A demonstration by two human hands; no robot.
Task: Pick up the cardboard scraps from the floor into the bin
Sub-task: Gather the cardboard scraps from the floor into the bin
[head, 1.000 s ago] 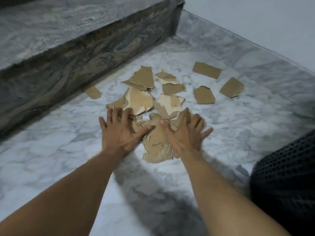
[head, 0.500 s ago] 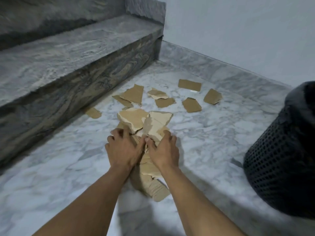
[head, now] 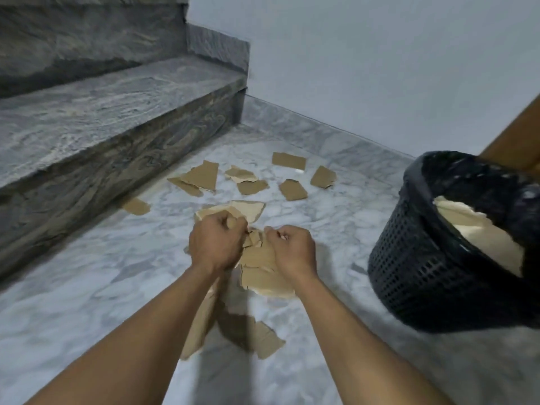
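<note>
Gripping a bunch of cardboard scraps (head: 257, 258), left hand (head: 214, 244) and right hand (head: 293, 249) are clenched. Squeezing tighter should stop pieces slipping before the black mesh bin (head: 432, 267).

Probably home stairwell landing: marble floor (head: 87, 302), grey stone steps (head: 102, 112), plain white wall (head: 380, 68), lined bin (head: 432, 273).

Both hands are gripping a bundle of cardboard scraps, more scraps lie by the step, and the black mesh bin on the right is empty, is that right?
Not quite. The head view shows the black mesh bin already holds pale material, so it isn't empty. Otherwise right: left hand and right hand grip the bundle, with loose scraps by the step.
</note>
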